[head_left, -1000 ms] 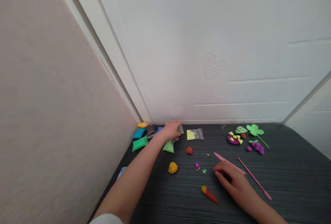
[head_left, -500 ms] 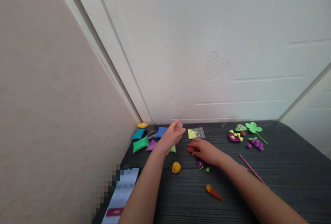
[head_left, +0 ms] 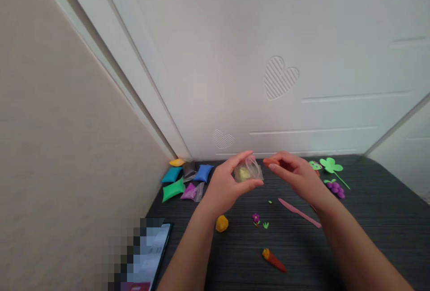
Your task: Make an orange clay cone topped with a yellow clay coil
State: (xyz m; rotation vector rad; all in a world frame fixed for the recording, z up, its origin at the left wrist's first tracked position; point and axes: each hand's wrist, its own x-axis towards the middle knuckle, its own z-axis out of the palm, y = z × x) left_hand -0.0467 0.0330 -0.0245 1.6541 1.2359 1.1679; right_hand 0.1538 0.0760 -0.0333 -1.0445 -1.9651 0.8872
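My left hand (head_left: 224,186) is curved around a clear plastic bag (head_left: 253,169), its mouth spread between thumb and fingers. Pale yellow clay (head_left: 244,173) shows through the plastic; whether it lies inside or behind, I cannot tell. Just right of the bag's mouth, my right hand (head_left: 297,175) pinches a lump of orange-red clay (head_left: 270,162) above the table. Below the hands lie a small purple clay flower (head_left: 255,217), a green clay grass tuft (head_left: 266,225) and a yellow clay lump (head_left: 221,224). Nearer me is an orange clay carrot (head_left: 274,261).
Clay packets, such as a green one (head_left: 174,190) and a blue one (head_left: 203,173), lie at the back left. A pink plastic knife (head_left: 298,212) lies right of centre. Further right are a green clover (head_left: 331,165) and purple grapes (head_left: 336,188). A phone (head_left: 151,250) is at front left.
My right hand has lifted the orange-red clay off the table toward the bag. My left hand has moved right, spreading the clear bag. The pink knife now shows more fully.
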